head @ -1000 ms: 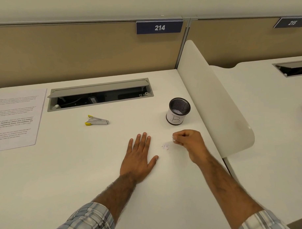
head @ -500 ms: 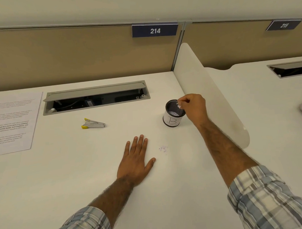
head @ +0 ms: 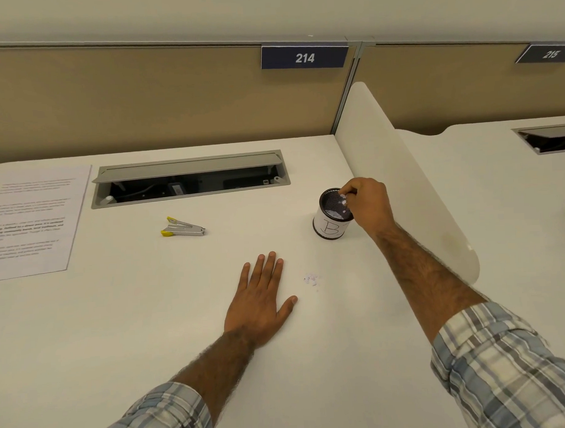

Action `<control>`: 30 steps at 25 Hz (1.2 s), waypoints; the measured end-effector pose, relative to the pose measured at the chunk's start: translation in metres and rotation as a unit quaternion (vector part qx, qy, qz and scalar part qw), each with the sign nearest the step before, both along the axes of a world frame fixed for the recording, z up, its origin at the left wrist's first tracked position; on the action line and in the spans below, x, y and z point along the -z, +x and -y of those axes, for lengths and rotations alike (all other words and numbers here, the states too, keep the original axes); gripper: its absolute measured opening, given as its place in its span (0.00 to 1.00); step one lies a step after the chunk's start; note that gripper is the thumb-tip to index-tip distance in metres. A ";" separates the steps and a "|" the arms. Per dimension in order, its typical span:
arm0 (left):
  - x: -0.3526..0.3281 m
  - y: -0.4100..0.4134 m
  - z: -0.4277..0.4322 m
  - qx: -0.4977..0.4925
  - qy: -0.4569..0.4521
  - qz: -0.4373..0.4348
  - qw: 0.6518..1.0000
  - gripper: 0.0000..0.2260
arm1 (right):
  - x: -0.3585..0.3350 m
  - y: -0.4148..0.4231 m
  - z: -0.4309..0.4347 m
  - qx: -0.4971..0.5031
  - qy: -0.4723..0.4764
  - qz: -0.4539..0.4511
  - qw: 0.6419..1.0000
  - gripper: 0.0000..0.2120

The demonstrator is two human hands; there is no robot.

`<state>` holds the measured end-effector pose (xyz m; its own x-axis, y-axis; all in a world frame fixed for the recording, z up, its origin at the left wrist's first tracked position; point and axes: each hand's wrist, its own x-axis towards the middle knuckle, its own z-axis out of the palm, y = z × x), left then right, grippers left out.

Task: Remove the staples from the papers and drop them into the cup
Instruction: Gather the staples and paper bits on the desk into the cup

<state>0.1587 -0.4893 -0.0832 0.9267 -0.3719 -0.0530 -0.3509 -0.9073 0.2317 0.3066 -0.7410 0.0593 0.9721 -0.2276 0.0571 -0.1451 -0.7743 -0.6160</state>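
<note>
Hovering over the cup (head: 332, 220) at center right, right hand (head: 369, 202) has fingertips pinched narrow around tiny pale bits; can't tell if they're staples. Left hand (head: 262, 302) lies flat, fingers spread. Releasing off-center could scatter them like the bits (head: 310, 279) at mid-frame

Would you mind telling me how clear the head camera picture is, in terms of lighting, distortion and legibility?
Head view: even, soft light with faint shadows under the left hand and the cup; wide-angle bending curves the desk edges and partition; the 214 sign reads sharply, but the paper text is too blurred to read.
</note>
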 end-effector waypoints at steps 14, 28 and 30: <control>0.000 0.000 0.000 -0.001 0.000 0.000 1.000 0.36 | -0.001 0.002 -0.003 -0.001 0.027 -0.004 1.000 0.12; -0.002 -0.001 0.000 -0.002 0.000 -0.003 1.000 0.35 | -0.002 0.007 0.000 0.014 0.056 -0.013 0.998 0.13; -0.002 -0.001 0.000 -0.003 0.001 -0.004 1.000 0.35 | -0.002 0.008 0.000 0.026 0.040 -0.006 0.999 0.13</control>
